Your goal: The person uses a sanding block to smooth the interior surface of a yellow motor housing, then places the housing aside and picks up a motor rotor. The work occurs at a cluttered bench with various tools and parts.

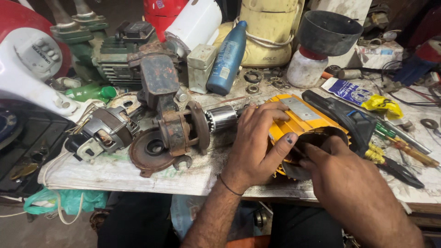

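Observation:
A yellow finned motor housing point(301, 118) lies on its side on the workbench, its open round end facing me. My left hand point(257, 142) grips its near left side, fingers over the top and thumb at the rim. My right hand point(342, 172) rests at the open end, fingers reaching into the dark opening. A rusty rotor shaft assembly point(183, 126) with a silver armature point(223, 117) lies just left of my left hand.
The bench point(115, 172) is crowded: a small electric motor point(103, 131) at left, a blue bottle point(227, 57), a black plastic housing point(342, 115), screwdrivers point(406, 149) and pliers at right, a black cup on a white jar point(317, 46) behind.

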`<state>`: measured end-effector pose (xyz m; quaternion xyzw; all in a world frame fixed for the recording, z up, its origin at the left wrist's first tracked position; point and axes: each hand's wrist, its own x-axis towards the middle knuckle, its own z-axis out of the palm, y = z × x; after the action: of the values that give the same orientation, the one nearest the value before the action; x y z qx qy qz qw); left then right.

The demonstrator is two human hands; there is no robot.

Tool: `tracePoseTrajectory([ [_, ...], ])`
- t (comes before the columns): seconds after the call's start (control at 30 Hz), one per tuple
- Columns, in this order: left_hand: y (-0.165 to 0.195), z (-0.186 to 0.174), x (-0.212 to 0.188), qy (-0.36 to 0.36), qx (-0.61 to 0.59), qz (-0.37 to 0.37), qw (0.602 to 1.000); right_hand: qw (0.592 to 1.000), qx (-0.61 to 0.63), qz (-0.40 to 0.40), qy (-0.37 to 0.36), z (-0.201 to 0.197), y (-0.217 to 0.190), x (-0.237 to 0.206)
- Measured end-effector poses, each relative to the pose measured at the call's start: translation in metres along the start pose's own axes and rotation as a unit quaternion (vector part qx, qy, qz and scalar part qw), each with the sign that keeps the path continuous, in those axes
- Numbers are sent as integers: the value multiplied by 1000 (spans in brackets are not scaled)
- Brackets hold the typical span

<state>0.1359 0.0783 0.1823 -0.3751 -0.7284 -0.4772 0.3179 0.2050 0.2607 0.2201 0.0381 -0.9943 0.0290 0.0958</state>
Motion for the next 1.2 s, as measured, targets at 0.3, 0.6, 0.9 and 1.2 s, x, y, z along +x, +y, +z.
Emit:
tracePoseTrajectory([
  [0.3, -8, 7, 9, 1, -8, -1, 1000, 999, -43, -17, 19, 3, 6, 18],
  [0.6, -15, 14, 15, 7, -13, 3, 1000, 997, -4, -24, 76, 2, 3, 29],
  [0.9, -20, 18, 23, 4, -10, 2, 1000, 998, -57, -4, -13, 9, 19, 20],
  [1.2, -22, 17, 27, -1, -21, -6, 1000, 987, 11, -116, 108, 13, 32, 28],
])
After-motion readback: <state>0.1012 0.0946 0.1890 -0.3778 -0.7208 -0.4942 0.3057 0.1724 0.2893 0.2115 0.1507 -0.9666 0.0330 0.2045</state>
